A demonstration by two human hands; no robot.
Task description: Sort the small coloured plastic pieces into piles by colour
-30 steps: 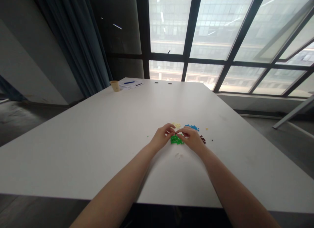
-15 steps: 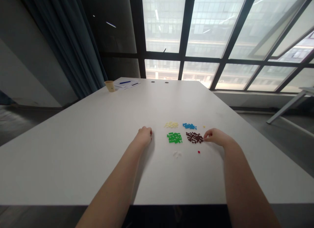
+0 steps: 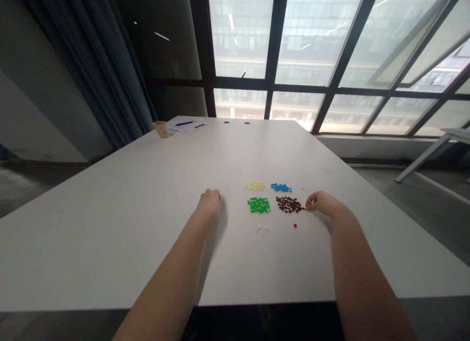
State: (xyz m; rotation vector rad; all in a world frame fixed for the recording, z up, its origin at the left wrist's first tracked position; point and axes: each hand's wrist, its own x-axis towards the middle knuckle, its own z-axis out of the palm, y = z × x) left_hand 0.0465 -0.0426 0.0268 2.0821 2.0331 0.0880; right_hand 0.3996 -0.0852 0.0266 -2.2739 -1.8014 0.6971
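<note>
My right hand point(image 3: 320, 203) rests on the table at the right edge of a spread of small dark brown pieces point(image 3: 289, 205). Its thumb and fingertips are drawn together beside a stray brown piece; what is between them is too small to make out. Left of the piles lies my left hand point(image 3: 210, 202), curled closed with nothing showing in it. Green pieces point(image 3: 259, 205) sit left of the brown ones. Behind them are pale yellow pieces point(image 3: 254, 185) and blue pieces point(image 3: 281, 187). Nearer me lie white pieces point(image 3: 263, 229) and a single red piece point(image 3: 295, 226).
One small yellow piece point(image 3: 302, 188) lies apart, beyond my right hand. A beige cup point(image 3: 161, 130) stands at the table's far left, beside papers point(image 3: 189, 128) with a blue pen point(image 3: 184, 123). The white table's point(image 3: 110, 243) front edge runs below my forearms.
My left hand has shifted slightly left, away from the green pieces. My right hand stays at the brown pile's edge, its fingertips slightly farther from the main spread. The view has moved a little.
</note>
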